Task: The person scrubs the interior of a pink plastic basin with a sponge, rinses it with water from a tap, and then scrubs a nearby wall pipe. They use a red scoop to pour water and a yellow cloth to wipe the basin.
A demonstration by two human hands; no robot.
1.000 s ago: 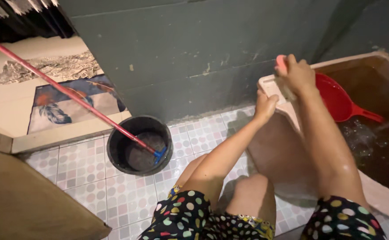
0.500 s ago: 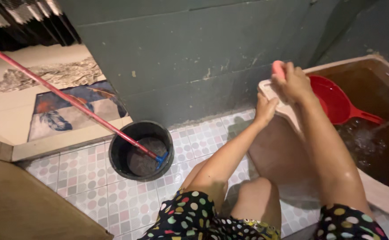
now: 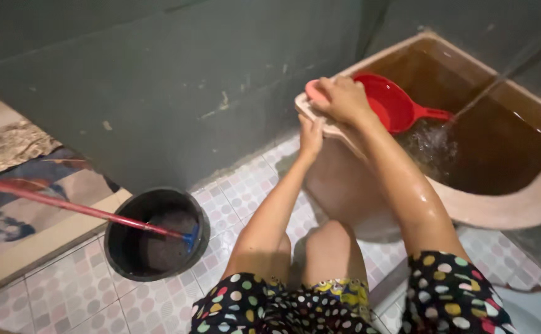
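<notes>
From the head view, the right hand [image 3: 343, 99] is gripping a pink scrubber [image 3: 314, 93] and pressing it on the corner rim of the pink water basin [image 3: 499, 207]. The left hand [image 3: 310, 137] is bracing flat, fingers open, against the basin's outer wall just below. Scrubbing well likely calls for short, firm strokes with that brace held. A red dipper [image 3: 389, 102] is floating beside the scrubber; a black bucket [image 3: 122, 247] is holding a red-handled mop [image 3: 66, 207]. No packages or labels are showing, though dim light is hiding detail.
</notes>
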